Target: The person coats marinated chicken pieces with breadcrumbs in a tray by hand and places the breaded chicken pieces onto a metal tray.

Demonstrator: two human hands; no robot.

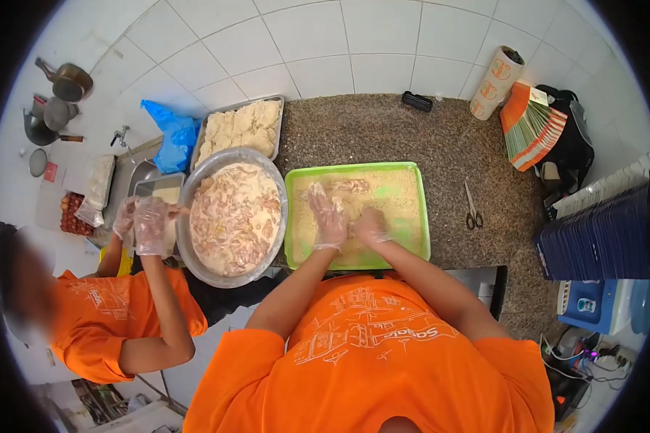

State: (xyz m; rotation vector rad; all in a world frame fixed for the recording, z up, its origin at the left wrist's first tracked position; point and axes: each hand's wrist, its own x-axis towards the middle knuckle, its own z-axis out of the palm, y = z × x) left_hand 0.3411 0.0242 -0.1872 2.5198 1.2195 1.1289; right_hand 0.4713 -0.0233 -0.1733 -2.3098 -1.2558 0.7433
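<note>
1. Crumbs (404,198) are spread in a green tray (425,224) on the worktop (448,173), directly under both hands. A coated strip (348,185) is laid in them, just beyond the fingers.
2. Left hand (327,220): a clear glove is worn, crumbs are stuck to it, and the fingers are stretched forward. Whether anything is pinched beneath them cannot be told.
3. Right hand (372,225): it is gloved too and curled low in the crumbs, beside the left. Its contents, if any, are hidden.
4. Left of the left hand, meat in pale batter (235,216) is held in a round basin (184,224), close beside the green tray. Beyond the basin, breaded pieces (238,130) are packed in a metal tray (280,123). By the basin's far side, a co-worker's gloved hands (150,225) are seen.
5. Clumps could be formed if wet batter is carried over on the gloves; the coating would then be made patchy.
6. Bare spots could be left where the green base shows through, since the crumbs are thinned there.
7. Crumbs could be pushed over the near rim if too hard a sweep is made.
</note>
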